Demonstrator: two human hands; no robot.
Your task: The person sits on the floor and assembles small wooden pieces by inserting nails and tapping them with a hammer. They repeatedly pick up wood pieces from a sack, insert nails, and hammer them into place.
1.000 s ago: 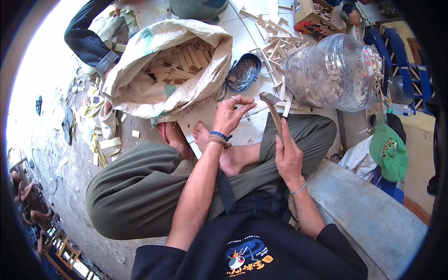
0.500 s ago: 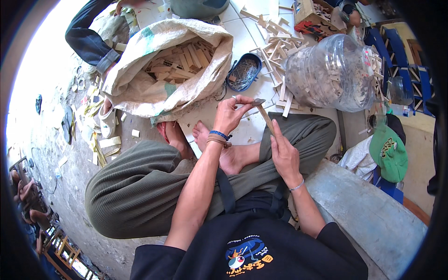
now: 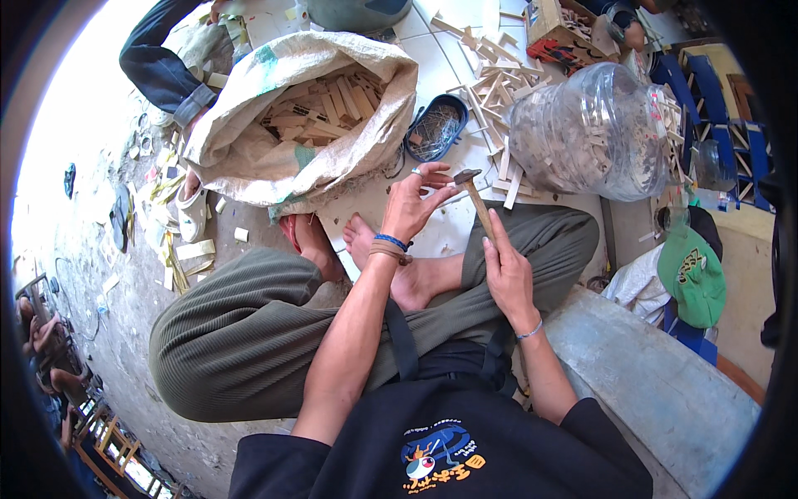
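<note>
Rough grey floor (image 3: 125,349) fills the left of the frame, and pale tiles (image 3: 420,51) run up through the top centre. A sack (image 3: 208,158) with wood pieces (image 3: 332,104) inside gapes in the upper left; a co-worker's dark sleeve (image 3: 166,75) reaches in beside it. Wood strips (image 3: 490,87) lie heaped at the upper right next to a clear jug (image 3: 582,137), and a blue tray (image 3: 465,121) of nails (image 3: 434,133) stands between heap and sack. A green cap (image 3: 698,279) hangs at the right.

The person sits with legs folded, both hands near the centre. The right hand (image 3: 509,274) is closed around the handle of a hammer (image 3: 482,208). The hammer's long axis slants from that grip up and left, so its head sits just right of the left hand's fingertips, beside the thumb; whether they touch cannot be told. The left hand (image 3: 407,206) is thus the nearer to the head, the right to the handle's lower end. The left fingers are bent, with thumb and forefinger close; whether they pinch something small is not clear. The tray lies above that hand.
</note>
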